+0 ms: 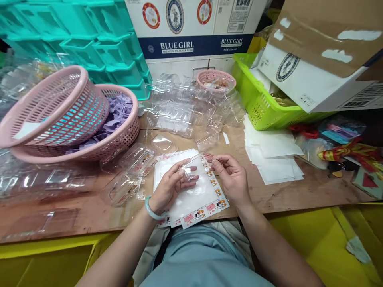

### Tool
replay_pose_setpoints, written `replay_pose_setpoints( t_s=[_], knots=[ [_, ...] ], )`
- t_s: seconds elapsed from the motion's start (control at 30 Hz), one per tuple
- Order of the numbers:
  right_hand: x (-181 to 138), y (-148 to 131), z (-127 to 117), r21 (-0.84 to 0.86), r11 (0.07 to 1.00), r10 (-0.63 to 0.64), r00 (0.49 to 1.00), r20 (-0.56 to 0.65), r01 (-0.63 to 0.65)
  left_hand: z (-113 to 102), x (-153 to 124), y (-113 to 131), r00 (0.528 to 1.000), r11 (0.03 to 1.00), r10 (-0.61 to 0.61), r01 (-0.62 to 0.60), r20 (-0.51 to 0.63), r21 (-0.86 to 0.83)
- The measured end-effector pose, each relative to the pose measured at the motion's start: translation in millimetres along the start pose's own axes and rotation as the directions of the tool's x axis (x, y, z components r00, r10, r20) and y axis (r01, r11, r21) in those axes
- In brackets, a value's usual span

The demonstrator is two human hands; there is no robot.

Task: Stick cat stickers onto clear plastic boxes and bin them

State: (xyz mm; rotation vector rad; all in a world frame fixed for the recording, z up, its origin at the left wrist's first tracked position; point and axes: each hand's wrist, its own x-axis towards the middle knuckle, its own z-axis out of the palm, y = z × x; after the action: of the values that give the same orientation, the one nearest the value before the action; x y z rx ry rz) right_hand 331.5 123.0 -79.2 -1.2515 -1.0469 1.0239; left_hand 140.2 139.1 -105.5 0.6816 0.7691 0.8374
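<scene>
Just above a stack of white sticker sheets point(191, 195) are both hands. My left hand point(176, 181), with a pale green bangle at the wrist, is closed around a small clear plastic piece point(188, 170) whose exact kind I cannot make out. Between the thumb and fingers of my right hand point(231, 173) is a small pinkish-red printed sticker point(208, 156). Cat pictures and pink lettering run along the right and lower edges of the sheets. To the left lie clear plastic packs point(127, 187) bearing similar cat stickers.
Pink baskets point(122, 135), one with purple pieces, stand left. Clear plastic shells point(176, 107) are piled behind the sheets. White papers point(272, 155) and a green basket point(257, 107) under a carton point(314, 71) sit right. Teal bins point(110, 52) rise at the back.
</scene>
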Motion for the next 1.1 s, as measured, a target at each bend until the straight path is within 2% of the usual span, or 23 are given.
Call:
replay_pose_setpoints(
  t_s=[0.07,0.13,0.27,0.33,0.53,0.73,1.1],
  knots=[
    [-5,3,2,-0.014,0.998,0.065,0.997,0.050,-0.065,-9,-4,-2,0.999,0.998,-0.044,0.046,-0.030,0.050],
    [-8,0,1,-0.049,0.992,0.122,0.985,0.122,-0.117,-15,-6,-1,0.996,0.992,-0.088,0.089,-0.013,0.090],
    [-12,-12,-1,-0.169,0.957,0.278,0.913,0.298,-0.236,-21,-6,3,0.994,0.984,-0.107,0.100,0.035,0.149],
    [-13,-13,-2,-0.205,0.941,0.325,0.884,0.336,-0.268,-21,-6,4,0.994,0.982,-0.101,0.093,0.041,0.164],
    [-12,-11,-4,-0.330,0.909,0.377,0.841,0.389,-0.255,-23,-2,8,0.988,0.981,-0.139,0.127,0.071,0.144],
    [-5,-19,0,-0.410,0.881,0.405,0.823,0.398,-0.235,-24,0,13,0.980,0.974,-0.175,0.158,0.096,0.162],
    [-2,-19,2,-0.407,0.878,0.419,0.814,0.402,-0.251,-24,1,16,0.976,0.972,-0.197,0.182,0.089,0.149]
  ],
)
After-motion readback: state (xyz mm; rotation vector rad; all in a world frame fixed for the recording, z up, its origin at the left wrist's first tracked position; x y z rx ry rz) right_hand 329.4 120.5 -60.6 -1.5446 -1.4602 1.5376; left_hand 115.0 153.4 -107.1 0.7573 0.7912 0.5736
